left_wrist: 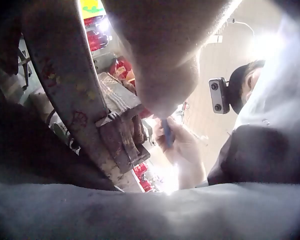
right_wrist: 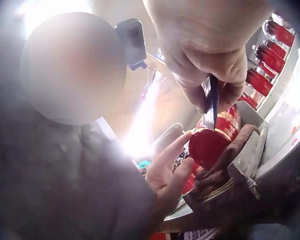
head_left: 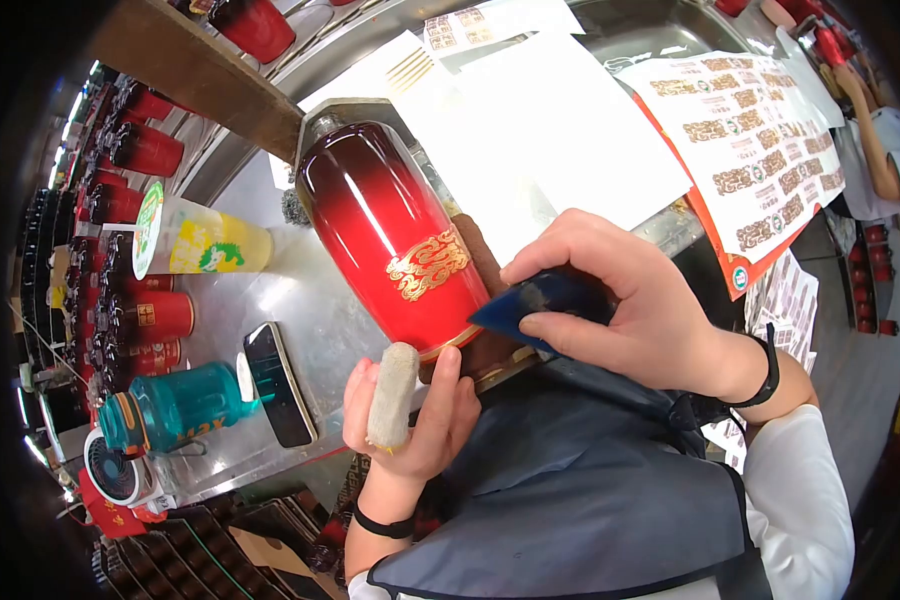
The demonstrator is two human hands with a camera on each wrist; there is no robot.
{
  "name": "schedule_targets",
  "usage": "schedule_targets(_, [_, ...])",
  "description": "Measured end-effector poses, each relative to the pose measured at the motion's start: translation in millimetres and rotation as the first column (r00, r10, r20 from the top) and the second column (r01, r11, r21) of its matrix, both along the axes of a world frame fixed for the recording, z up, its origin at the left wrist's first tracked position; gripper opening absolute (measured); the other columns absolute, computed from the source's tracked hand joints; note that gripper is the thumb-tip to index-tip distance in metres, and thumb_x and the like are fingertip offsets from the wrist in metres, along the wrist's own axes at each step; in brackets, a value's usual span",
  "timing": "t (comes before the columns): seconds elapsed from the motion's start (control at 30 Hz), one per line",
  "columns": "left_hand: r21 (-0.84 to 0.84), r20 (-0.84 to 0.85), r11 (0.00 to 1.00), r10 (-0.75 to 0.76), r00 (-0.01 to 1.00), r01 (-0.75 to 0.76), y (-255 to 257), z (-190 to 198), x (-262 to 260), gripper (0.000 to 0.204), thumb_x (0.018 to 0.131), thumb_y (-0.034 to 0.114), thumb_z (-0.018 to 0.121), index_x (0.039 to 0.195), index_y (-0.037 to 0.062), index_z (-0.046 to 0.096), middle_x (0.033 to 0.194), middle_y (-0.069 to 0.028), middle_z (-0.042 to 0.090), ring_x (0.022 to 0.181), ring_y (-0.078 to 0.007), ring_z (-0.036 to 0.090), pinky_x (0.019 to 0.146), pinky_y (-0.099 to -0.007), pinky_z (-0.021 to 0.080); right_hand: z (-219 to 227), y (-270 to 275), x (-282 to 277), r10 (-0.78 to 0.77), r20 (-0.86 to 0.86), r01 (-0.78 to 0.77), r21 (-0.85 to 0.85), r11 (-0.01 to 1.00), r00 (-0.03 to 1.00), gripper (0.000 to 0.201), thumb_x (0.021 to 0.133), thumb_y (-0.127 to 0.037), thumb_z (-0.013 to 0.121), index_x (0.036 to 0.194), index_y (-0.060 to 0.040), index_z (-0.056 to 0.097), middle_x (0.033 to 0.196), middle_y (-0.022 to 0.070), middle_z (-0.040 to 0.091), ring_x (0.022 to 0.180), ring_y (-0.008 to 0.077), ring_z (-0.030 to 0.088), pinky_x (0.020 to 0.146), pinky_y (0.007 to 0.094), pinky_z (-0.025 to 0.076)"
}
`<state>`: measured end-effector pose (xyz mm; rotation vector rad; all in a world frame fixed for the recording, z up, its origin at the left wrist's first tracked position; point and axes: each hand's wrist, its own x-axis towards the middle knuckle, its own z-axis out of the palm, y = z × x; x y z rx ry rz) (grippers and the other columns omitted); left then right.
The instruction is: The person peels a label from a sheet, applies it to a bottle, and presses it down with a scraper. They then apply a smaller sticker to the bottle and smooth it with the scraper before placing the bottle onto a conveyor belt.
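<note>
A glossy bottle (head_left: 375,225), dark at the neck end and red toward its base, lies on its side in a holder with a brown cloth pad (right_wrist: 222,165). A gold ornament (head_left: 428,264) sits on its side near the base. My right hand (head_left: 635,305) pinches a dark blue scraper (head_left: 545,300) between thumb and fingers, its pointed edge right at the bottle's lower side. Below the base, my left hand (head_left: 415,420) has extended fingers close to the bottle's end. A grey fuzzy roll (head_left: 394,395) lies along its fingers; I cannot tell whether it is worn or held.
White sheets (head_left: 560,130) and a sheet of printed ornaments (head_left: 760,150) lie beyond the bottle. At left stand a yellow drink cup (head_left: 215,240), a phone (head_left: 280,385), a teal bottle (head_left: 190,408) and a small fan (head_left: 115,468). Several red bottles (head_left: 150,150) line the left side.
</note>
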<state>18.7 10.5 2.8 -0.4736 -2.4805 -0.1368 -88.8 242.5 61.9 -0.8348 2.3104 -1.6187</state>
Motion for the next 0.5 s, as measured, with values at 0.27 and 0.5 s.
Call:
schedule_targets(0.27, [0.008, 0.004, 1.000, 0.008, 1.000, -0.008, 1.4, 1.1, 0.1, 0.039, 0.081, 0.028, 0.076, 0.119, 0.0190, 0.073, 0.128, -0.0158, 0.047, 0.122, -0.0312, 0.039, 0.099, -0.0460, 0.047, -5.0, -1.6, 2.2, 0.014, -0.054, -0.018, -0.060, 0.998, 0.998, 0.034, 0.079, -0.003, 0.072, 0.112, -0.0053, 0.063, 0.101, 0.0096, 0.061, 0.093, 0.0247, 0.061, 0.081, 0.0329, 0.049])
schedule_targets(0.5, [0.008, -0.004, 1.000, -0.001, 1.000, 0.001, 1.1, -0.3, 0.8, 0.036, 0.082, 0.028, 0.076, 0.117, 0.0192, 0.074, 0.128, -0.0158, 0.046, 0.123, -0.0302, 0.039, 0.099, -0.0460, 0.047, -6.0, -2.6, 4.8, -0.016, -0.027, 0.015, -0.045, 0.999, 1.000, 0.033, 0.079, -0.006, 0.070, 0.111, -0.0069, 0.061, 0.101, 0.0115, 0.060, 0.094, 0.0306, 0.061, 0.082, 0.0374, 0.050])
